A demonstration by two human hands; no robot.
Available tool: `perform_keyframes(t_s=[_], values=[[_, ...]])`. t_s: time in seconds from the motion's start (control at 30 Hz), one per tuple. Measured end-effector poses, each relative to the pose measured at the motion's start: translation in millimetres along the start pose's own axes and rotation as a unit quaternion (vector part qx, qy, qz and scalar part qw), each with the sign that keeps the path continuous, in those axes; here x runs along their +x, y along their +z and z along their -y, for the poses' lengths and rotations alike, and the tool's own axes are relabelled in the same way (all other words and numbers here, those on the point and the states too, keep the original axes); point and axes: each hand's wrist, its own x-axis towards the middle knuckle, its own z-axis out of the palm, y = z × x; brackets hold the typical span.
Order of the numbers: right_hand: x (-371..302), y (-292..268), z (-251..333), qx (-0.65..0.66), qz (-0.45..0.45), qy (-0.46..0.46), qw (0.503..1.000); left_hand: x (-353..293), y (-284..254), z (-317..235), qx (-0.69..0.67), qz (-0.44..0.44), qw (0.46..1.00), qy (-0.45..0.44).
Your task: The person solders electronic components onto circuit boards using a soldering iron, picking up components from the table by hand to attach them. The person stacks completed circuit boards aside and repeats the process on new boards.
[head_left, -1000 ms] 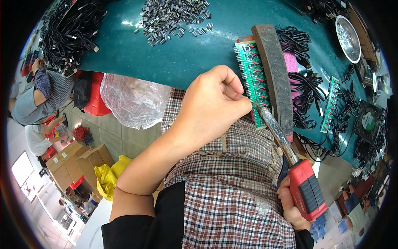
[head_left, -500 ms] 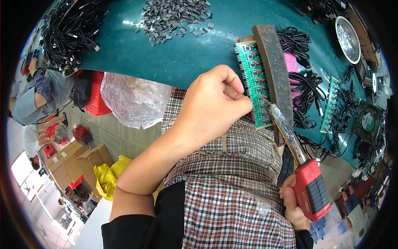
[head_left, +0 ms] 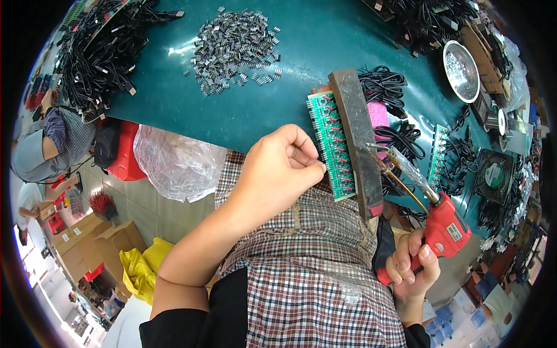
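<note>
Our left hand (head_left: 282, 169) curls in a pinch just beside the long green circuit board with red wires (head_left: 333, 148), which lies at its two o'clock; we cannot tell whether it holds anything. Our right hand (head_left: 413, 264) grasps the red pistol-shaped soldering gun (head_left: 447, 227), its metal barrel (head_left: 415, 175) pointing toward ten o'clock, near the dark rectangular bar (head_left: 355, 136).

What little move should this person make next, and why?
Probably ease the red soldering tool leftward toward the green board: the right hand holds it with its tip appearing over the dark bar, off the board, while the left hand has fingers pinched near the board's left edge.
</note>
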Motion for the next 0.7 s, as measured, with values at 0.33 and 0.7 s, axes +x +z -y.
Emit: perform_keyframes(t_s=[0.33,0.7], values=[[2,-16,16,0.093,-0.018,-0.046,0.994,28,-51,-20,0.331,-0.283,0.885,0.162],[21,-15,75,-0.248,-0.149,-0.45,0.845,55,-42,-17,0.432,-0.287,0.821,0.238]])
